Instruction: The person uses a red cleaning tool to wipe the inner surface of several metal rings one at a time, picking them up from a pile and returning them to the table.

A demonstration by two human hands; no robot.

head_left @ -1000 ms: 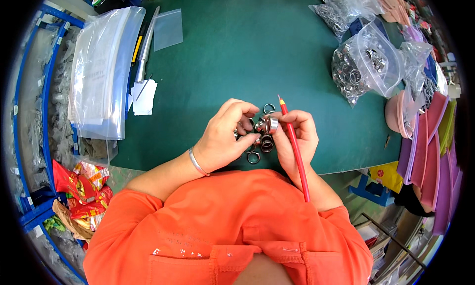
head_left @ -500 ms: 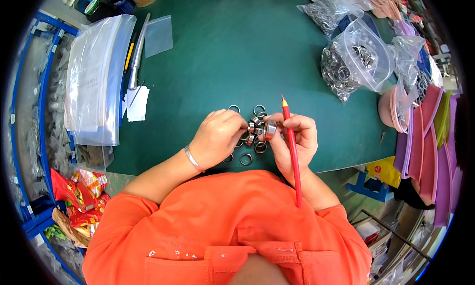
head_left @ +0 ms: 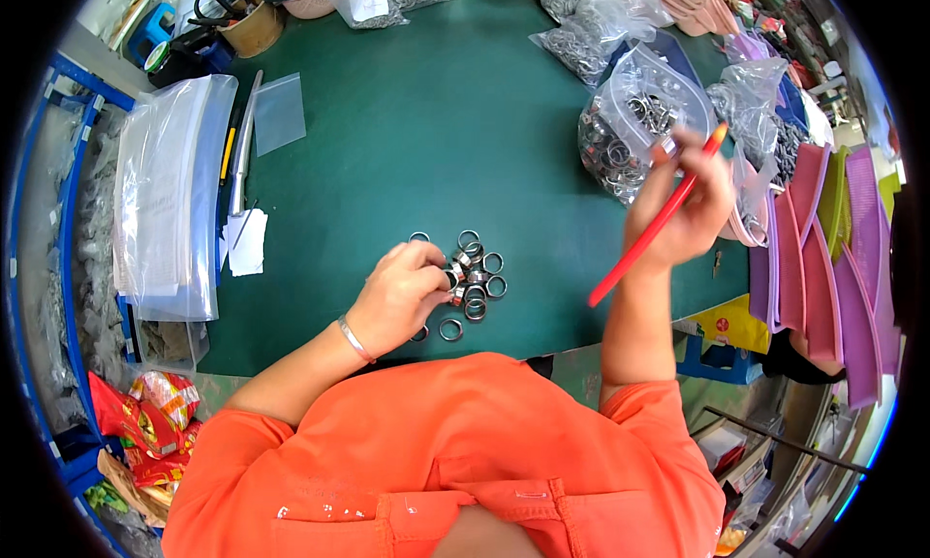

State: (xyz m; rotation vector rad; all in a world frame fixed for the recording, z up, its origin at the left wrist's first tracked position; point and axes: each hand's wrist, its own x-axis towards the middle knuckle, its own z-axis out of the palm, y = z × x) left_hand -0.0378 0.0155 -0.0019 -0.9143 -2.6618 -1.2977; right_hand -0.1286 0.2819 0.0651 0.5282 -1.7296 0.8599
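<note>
Several silver metal rings (head_left: pixel 474 309) lie in a loose pile on the green tabletop in front of me. At the left side of the pile is my left hand (head_left: pixel 397 294), its fingers closed on a metal ring (head_left: pixel 449 279). My right hand (head_left: pixel 683 204) is raised at the right beside a clear plastic bag of rings (head_left: pixel 612 156). A red pencil (head_left: pixel 644 242) runs slantwise through its grip. Between the right thumb and fingertips sits a small shiny ring (head_left: pixel 668 146), partly blurred.
Plastic-sleeved papers (head_left: pixel 165 190) lie at the left, beside a small clear bag (head_left: pixel 280 115). A brown pot (head_left: pixel 254 25) with scissors stands far left. Bags of metal parts (head_left: pixel 591 35) are at the back. Pink and purple strips (head_left: pixel 804 258) hang over the right edge.
My right hand has gone from the pile to the right, up to the plastic bag, carrying the pencil and a ring. The left hand stays at the pile; the view has shifted.
</note>
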